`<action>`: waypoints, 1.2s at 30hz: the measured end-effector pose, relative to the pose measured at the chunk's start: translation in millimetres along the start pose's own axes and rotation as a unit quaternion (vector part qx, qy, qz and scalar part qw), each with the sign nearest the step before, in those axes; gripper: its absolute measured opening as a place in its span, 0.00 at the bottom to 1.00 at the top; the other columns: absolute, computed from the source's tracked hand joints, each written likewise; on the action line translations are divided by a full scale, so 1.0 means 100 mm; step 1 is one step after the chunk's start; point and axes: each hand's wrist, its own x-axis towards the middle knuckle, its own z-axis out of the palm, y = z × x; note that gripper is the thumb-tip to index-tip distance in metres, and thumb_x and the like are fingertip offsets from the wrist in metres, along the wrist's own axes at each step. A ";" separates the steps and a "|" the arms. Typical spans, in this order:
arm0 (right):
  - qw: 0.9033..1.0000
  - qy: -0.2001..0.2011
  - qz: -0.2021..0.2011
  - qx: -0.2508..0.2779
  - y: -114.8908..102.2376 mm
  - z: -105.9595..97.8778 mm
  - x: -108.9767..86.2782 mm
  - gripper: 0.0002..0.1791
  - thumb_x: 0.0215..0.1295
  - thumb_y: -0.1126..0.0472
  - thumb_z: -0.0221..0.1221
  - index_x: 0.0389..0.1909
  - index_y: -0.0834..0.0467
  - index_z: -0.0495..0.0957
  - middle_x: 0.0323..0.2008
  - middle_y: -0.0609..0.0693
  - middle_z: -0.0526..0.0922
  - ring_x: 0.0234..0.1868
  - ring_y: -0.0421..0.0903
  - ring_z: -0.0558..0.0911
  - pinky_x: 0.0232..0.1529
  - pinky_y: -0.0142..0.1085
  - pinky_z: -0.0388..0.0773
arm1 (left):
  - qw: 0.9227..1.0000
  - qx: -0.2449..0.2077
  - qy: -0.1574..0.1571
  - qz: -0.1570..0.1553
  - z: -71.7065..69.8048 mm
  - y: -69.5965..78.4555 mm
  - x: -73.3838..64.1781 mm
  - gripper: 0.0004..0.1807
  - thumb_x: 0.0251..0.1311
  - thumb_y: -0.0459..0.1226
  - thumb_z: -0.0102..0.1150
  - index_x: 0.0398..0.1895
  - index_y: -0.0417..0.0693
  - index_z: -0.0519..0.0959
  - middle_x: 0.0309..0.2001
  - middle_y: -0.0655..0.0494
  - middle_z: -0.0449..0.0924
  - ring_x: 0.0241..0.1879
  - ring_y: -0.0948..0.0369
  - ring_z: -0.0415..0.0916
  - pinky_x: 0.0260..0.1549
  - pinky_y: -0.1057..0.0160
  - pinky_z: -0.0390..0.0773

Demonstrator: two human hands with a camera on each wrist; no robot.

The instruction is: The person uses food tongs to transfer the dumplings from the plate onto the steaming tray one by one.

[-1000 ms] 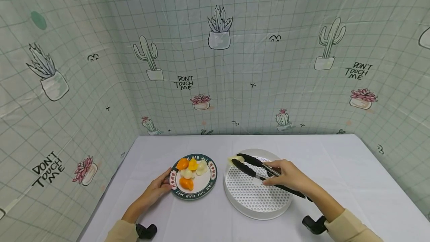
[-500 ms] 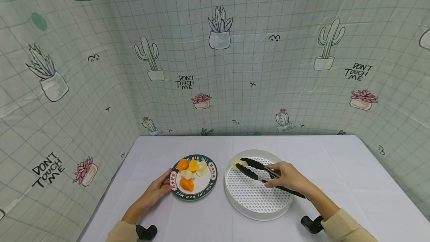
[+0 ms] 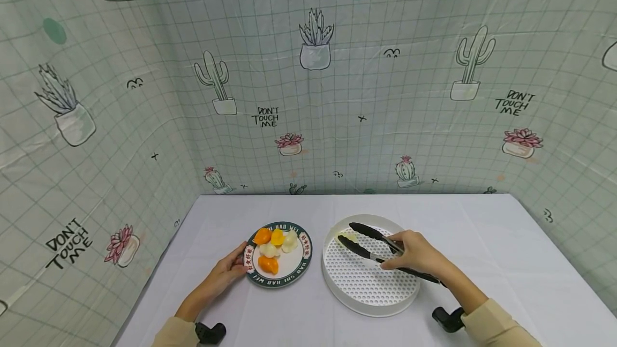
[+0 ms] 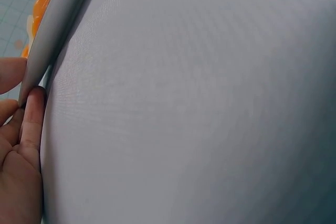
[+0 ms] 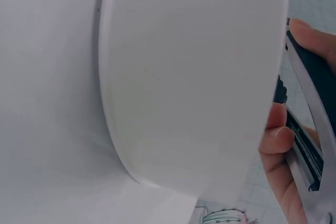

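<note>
Tongs with black tips reach over the far left part of a white tray, held by the right hand, thumb on 1 arm and fingers on the other, the 2 tips standing apart. The left hand grips the left edge of a plate, thumb above the rim and fingers below.

Green rim lettering on the plate reads WEI and SHI among other capitals; red Chinese characters at its 2 sides are too small to read surely. DON'T TOUCH ME is printed 3 times on the grid-patterned curtain.

On the plate lie 5 pieces: 2 orange pieces, 1 yellow piece and 2 pale pieces. The round tray has a raised wall and a floor full of holes; 1 pale yellowish lump sits in it between the tongs' tips, and whether they touch it I cannot tell.

A narrow strip of white tablecloth separates plate from tray. Wider cloth runs from the tray to the table's right edge, and the far edge lies a little beyond the tray.
</note>
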 end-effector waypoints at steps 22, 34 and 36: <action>0.994 -0.051 -0.098 0.000 -0.23 0.02 -0.06 0.48 0.63 0.45 0.66 0.67 0.76 0.58 0.26 0.42 0.77 0.23 0.36 0.70 0.32 0.36 0.71 | 1.000 0.001 0.017 -0.022 0.02 0.01 0.01 0.37 0.69 0.32 0.55 0.77 0.37 0.53 0.63 0.41 0.69 0.53 0.53 0.65 0.47 0.72 0.71; 0.995 -0.057 -0.084 -0.007 -0.33 0.08 -0.01 0.49 0.49 0.48 0.73 0.66 0.71 0.64 0.19 0.41 0.74 0.20 0.36 0.69 0.23 0.32 0.68 | 1.000 0.001 0.008 -0.004 0.01 0.00 0.00 0.36 0.70 0.31 0.54 0.77 0.35 0.52 0.64 0.38 0.67 0.53 0.52 0.65 0.48 0.73 0.70; 0.995 -0.058 -0.083 -0.011 -0.33 0.09 -0.01 0.50 0.47 0.48 0.74 0.65 0.71 0.64 0.18 0.40 0.73 0.20 0.35 0.69 0.23 0.32 0.67 | 1.000 0.000 0.008 -0.005 0.01 -0.01 0.00 0.36 0.70 0.31 0.53 0.77 0.35 0.52 0.66 0.37 0.66 0.54 0.53 0.65 0.49 0.73 0.70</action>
